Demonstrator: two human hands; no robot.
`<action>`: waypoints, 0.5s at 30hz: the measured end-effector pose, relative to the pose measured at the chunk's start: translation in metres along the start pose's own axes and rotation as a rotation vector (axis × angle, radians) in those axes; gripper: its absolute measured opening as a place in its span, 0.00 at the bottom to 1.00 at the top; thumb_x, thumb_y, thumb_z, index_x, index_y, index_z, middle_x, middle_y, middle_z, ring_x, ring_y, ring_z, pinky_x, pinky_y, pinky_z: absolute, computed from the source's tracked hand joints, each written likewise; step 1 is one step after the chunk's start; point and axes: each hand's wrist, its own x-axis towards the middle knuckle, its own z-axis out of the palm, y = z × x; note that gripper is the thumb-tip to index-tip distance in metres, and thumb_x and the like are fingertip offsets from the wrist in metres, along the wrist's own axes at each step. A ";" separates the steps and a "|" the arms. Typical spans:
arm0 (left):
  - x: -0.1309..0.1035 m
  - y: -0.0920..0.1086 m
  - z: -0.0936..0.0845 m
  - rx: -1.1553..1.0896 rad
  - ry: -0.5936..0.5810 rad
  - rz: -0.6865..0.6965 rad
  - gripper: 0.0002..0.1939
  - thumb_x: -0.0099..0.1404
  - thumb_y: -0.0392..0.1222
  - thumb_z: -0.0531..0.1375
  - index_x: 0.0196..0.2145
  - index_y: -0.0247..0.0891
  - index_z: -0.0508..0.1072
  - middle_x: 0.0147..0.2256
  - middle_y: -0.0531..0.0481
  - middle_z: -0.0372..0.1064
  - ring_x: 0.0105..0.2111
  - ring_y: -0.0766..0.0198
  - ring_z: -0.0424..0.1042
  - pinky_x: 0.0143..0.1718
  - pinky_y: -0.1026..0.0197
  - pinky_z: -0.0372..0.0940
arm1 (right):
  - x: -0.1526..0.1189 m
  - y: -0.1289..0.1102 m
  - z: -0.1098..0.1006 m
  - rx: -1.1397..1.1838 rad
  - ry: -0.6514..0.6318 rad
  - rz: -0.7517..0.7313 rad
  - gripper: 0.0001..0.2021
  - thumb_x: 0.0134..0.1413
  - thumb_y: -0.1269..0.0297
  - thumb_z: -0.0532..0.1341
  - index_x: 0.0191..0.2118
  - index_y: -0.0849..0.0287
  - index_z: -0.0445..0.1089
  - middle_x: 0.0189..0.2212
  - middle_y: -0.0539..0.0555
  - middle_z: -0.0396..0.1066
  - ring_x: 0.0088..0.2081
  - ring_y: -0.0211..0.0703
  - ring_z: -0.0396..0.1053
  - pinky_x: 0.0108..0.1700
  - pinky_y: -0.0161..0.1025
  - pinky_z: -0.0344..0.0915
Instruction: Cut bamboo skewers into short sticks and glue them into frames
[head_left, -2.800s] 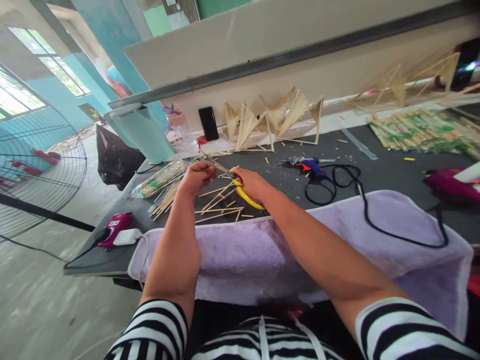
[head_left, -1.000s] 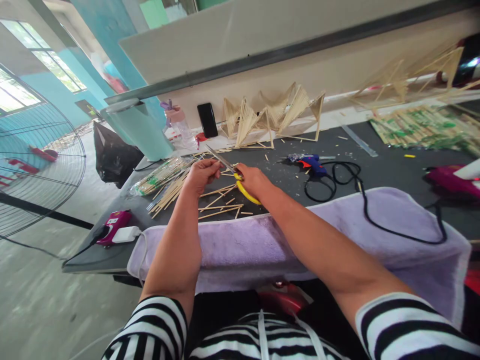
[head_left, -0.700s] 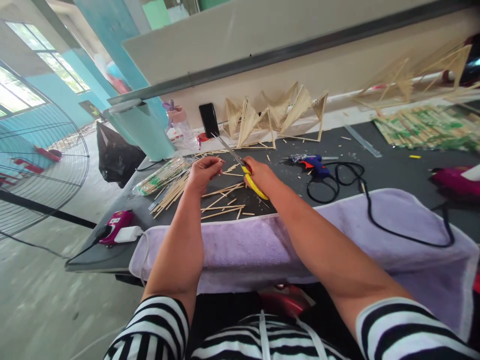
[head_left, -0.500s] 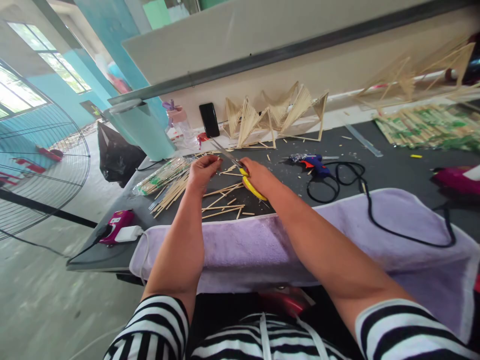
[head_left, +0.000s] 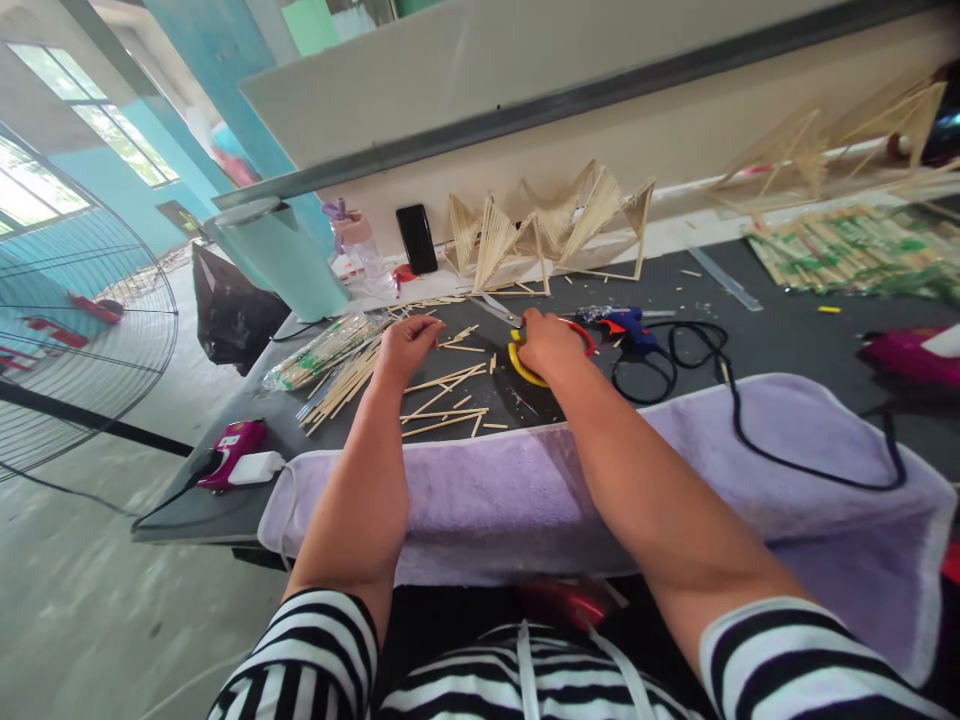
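Observation:
Scissors (head_left: 501, 312) with yellow and red handles lie low over the dark tabletop, blades pointing to the far left. My right hand (head_left: 553, 345) is closed around them near the pivot. To the left, my left hand (head_left: 407, 348) hovers above a pile of thin wooden sticks (head_left: 349, 385), its fingers pinched together; whatever is between them is hidden or too small to see. Cut sticks (head_left: 446, 378) lie between and in front of the hands, some crossing each other. A short stick piece (head_left: 493, 364) rests just left of the scissors' handles.
A blue glue gun (head_left: 630, 325) with a black cord lies right of the scissors. Behind stand a zigzag stick structure (head_left: 551, 230), a phone (head_left: 416, 239) and a bottle (head_left: 360, 245). A purple towel (head_left: 480, 490) covers the front edge. Packed sticks (head_left: 855, 250) lie at right.
My right hand has moved right and lowered the scissors toward the table, turning them so that the red handle shows. The left hand has stayed nearly in place.

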 end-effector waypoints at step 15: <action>0.007 -0.002 -0.012 0.659 -0.706 -0.160 0.17 0.53 0.50 0.57 0.36 0.39 0.77 0.31 0.51 0.74 0.31 0.64 0.68 0.31 0.65 0.58 | 0.023 0.023 0.004 0.008 -0.187 0.087 0.30 0.42 0.63 0.65 0.55 0.61 0.63 0.48 0.69 0.67 0.48 0.62 0.68 0.42 0.50 0.67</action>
